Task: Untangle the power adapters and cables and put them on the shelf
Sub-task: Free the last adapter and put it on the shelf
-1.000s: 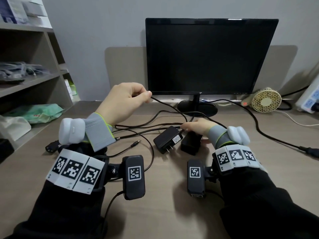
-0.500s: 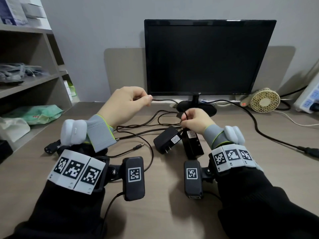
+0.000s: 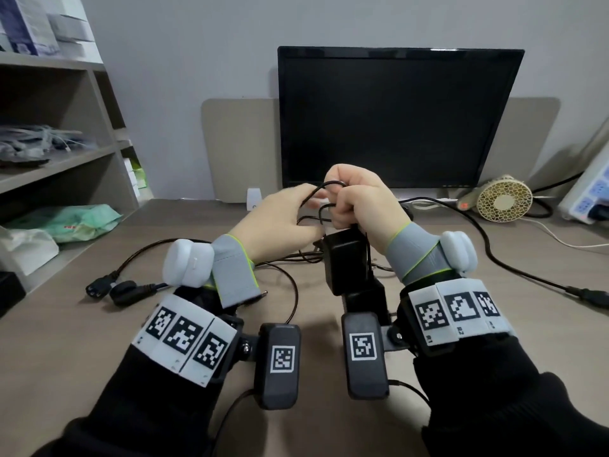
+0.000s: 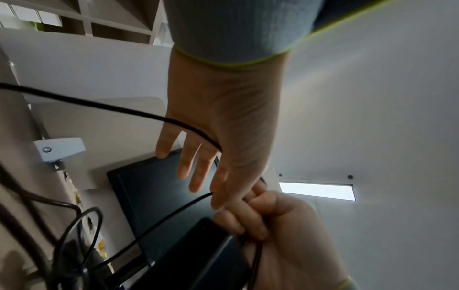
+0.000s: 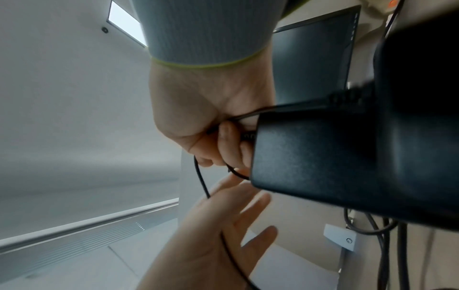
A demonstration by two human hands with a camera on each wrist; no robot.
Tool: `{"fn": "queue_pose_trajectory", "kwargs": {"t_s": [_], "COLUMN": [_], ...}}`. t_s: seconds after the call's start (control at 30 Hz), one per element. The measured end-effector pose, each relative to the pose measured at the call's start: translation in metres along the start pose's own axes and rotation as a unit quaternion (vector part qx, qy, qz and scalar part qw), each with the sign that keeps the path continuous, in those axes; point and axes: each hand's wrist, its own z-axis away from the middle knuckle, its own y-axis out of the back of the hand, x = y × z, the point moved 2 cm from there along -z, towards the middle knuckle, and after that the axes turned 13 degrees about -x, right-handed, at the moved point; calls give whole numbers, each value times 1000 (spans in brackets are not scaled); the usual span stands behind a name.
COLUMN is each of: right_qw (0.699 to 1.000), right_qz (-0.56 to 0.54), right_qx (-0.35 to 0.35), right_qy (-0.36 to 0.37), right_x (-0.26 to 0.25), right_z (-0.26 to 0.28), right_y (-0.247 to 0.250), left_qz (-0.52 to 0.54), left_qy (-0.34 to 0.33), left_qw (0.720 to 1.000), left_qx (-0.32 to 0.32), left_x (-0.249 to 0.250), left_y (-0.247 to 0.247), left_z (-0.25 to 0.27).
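My right hand (image 3: pixel 354 201) is raised in front of the monitor, fist curled round a bunch of thin black cable (image 3: pixel 324 185). A black power adapter (image 3: pixel 344 262) hangs from that cable just below the fist and looms large in the right wrist view (image 5: pixel 347 157). A second black adapter (image 3: pixel 365 296) shows beneath it, partly hidden. My left hand (image 3: pixel 283 216) meets the right one; its fingers (image 4: pixel 183 168) are straight and spread, with the cable (image 4: pixel 111 107) running across its palm. More cable loops (image 3: pixel 293 291) lie on the desk.
The shelf unit (image 3: pixel 49 166) stands at the left, holding bagged cables and a green packet (image 3: pixel 75 221). Two black connectors (image 3: pixel 112 290) lie on the desk at the left. A monitor (image 3: pixel 395 120), a small fan (image 3: pixel 504 199), a power strip (image 3: pixel 590 196) and a thick black lead (image 3: pixel 514 272) fill the back and right.
My right hand rose from the desk, lifting the adapter by its cable. My left hand moved right to meet it, and its fingers went from a pinch to straight.
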Motion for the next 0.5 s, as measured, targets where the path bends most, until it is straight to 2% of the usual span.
{"fn": "queue_pose_trajectory", "kwargs": {"t_s": [0.17,0.27,0.37,0.5], "right_qw": [998,998,997,991], "right_qz": [24,43,66,79], "right_qx": [38,47,19,-47], "right_qy": [33,19,-28,-100], "right_x": [-2,3,10,12], "right_z": [1,0,-6,-6], "right_y": [4,6,4,4], "left_qz": [19,23,27,56], "left_qy": [1,-24,-62,-64], "left_qw": [1000,998,992,992], "left_qx": [1,60,109,98], "left_x": [-4,-3,5,6], "left_y": [-1,10,18,15], "left_z": [0,4,9,8]}}
